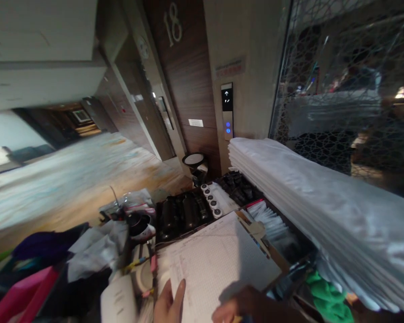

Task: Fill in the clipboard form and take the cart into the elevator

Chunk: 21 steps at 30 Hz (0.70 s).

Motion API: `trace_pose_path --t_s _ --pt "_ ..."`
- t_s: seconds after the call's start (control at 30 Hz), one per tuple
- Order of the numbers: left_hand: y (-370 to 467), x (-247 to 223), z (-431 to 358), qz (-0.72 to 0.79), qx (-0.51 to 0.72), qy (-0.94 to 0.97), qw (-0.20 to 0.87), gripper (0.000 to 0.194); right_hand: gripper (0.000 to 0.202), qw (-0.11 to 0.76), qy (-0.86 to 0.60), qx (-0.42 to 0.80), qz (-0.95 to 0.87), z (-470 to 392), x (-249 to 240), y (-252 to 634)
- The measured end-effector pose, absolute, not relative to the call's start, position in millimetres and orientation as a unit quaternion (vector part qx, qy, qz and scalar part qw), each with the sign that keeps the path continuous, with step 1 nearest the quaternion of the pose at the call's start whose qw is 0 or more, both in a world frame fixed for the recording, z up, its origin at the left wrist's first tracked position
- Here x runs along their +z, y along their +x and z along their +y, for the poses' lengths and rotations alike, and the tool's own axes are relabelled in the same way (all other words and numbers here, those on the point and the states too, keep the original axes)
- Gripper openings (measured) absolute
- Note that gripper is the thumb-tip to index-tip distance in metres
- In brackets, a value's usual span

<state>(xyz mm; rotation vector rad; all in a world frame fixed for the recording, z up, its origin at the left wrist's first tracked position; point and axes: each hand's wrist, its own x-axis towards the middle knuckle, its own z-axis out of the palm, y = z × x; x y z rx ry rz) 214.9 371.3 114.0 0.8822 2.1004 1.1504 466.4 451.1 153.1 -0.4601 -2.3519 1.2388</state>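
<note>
A clipboard with gridded paper sheets [212, 255] lies on a loaded cart at the lower middle, its clip end toward the right. My left hand [170, 303] is at the paper's lower left edge, thumb on the sheet and the fingers closed on that edge. Over the lower part of the sheet is my right hand [237, 307], dark and blurred, its fingers curled; whether it holds anything cannot be made out. Dark bottles [183, 211] and a row of white round-capped items [211, 200] stand behind the clipboard.
Folded white linen [309, 179] is stacked along the right, with a green cloth [330, 296] below. On the left are a pink container [27, 291], crumpled white paper [97, 249] and a white bottle [119, 300]. A bin [194, 161] stands near the elevator panel [227, 112].
</note>
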Motion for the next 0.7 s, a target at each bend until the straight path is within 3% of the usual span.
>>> trace_pose_path --t_s 0.13,0.27,0.43,0.5,0.7 --pt "219 110 366 0.822 0.357 0.356 0.266 0.067 0.033 0.285 -0.198 0.339 -0.874 475 133 450" --pt "224 110 364 0.816 0.382 0.369 0.23 0.06 0.045 0.329 -0.164 0.182 -0.912 483 95 425" --pt "196 125 373 0.835 0.365 0.412 -0.008 0.043 0.043 0.314 -0.143 0.131 -0.929 487 73 419" --pt "175 137 386 0.845 0.33 0.418 -0.052 0.04 0.04 0.32 -0.141 0.136 -0.927 487 71 420" --pt "128 159 436 0.928 0.099 0.357 0.034 0.03 0.037 0.292 -0.163 0.179 -0.925 486 79 420"
